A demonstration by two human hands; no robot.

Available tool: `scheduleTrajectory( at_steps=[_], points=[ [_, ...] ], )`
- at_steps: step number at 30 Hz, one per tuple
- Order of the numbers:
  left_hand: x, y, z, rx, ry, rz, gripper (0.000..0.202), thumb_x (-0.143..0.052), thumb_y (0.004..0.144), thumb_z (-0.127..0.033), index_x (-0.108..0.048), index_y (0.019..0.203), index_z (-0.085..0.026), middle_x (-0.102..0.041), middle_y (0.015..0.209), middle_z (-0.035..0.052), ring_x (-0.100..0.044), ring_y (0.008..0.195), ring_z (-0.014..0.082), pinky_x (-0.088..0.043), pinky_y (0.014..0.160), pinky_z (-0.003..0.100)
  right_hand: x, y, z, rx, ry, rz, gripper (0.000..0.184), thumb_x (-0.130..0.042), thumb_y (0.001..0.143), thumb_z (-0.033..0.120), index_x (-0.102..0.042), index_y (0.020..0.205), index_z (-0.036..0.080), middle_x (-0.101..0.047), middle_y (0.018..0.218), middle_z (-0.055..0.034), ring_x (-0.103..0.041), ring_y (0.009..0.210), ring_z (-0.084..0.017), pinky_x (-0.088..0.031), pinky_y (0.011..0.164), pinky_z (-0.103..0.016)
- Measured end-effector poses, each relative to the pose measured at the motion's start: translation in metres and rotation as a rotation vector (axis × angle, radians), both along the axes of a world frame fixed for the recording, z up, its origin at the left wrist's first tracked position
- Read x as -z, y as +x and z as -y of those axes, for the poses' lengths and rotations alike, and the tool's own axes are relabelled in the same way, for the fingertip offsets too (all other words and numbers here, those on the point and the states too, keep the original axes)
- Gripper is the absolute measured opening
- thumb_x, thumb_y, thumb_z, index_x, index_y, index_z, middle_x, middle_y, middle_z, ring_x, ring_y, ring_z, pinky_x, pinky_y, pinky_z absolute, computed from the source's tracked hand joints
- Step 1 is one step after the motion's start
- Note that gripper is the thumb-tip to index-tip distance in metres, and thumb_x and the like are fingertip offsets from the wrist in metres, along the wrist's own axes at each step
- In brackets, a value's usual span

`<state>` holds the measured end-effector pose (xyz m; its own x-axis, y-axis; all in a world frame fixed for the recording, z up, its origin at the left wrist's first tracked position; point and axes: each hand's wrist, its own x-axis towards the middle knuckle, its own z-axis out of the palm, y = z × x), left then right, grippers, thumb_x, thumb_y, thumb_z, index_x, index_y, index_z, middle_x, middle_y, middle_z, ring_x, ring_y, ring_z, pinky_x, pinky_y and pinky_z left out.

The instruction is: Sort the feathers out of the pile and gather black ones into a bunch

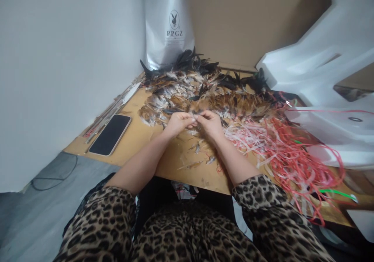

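Note:
My left hand and my right hand meet fingertip to fingertip over a wooden table, both pinched closed on a small feather or bundle that I cannot make out clearly. Just beyond them lies a big heap of brown, white and black feathers. A few loose feathers lie on the wood under my wrists. My sleeves are leopard print.
A tangle of red, pink and white plastic strips spreads to the right. A black phone lies at the left, by thin rods along the wall. A silver bag stands behind the heap; white plastic bags at right.

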<state>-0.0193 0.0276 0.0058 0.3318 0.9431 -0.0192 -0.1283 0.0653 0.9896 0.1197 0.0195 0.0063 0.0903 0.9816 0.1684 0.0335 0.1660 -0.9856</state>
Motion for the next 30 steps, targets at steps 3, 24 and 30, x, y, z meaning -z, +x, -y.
scheduleTrajectory(
  at_steps=[3,24,30],
  points=[
    [-0.001,-0.002,-0.001,0.0,0.017,-0.017,0.02,-0.069,0.065,-0.029,-0.067,0.073,-0.01,-0.067,0.069,0.0075,-0.062,0.063,0.0112,-0.047,0.062,0.022,0.001,0.001,-0.002,-0.018,-0.021,-0.026,0.026,-0.072,0.057,0.04,-0.06,0.059,0.018,-0.056,0.055,0.0039,-0.045,0.052,-0.008,-0.038,0.054,-0.021],
    [0.005,-0.009,-0.01,-0.106,-0.105,0.267,0.021,-0.071,0.066,-0.025,-0.061,0.075,-0.009,-0.067,0.071,0.0042,-0.063,0.065,0.0088,-0.046,0.055,0.015,0.003,0.024,-0.007,-0.051,-0.075,0.814,0.01,-0.059,0.063,0.025,-0.063,0.059,0.017,-0.059,0.058,-0.0006,-0.049,0.054,-0.011,-0.034,0.056,-0.023],
    [0.001,-0.005,-0.005,-0.022,-0.168,0.281,0.016,-0.068,0.069,-0.019,-0.061,0.079,-0.009,-0.068,0.092,0.0096,-0.065,0.069,0.0098,-0.047,0.055,0.016,-0.005,0.022,-0.007,-0.029,-0.273,-0.07,0.024,-0.069,0.055,0.036,-0.056,0.064,0.017,-0.044,0.043,0.0065,-0.032,0.04,-0.005,-0.024,0.041,-0.02]
  ],
)
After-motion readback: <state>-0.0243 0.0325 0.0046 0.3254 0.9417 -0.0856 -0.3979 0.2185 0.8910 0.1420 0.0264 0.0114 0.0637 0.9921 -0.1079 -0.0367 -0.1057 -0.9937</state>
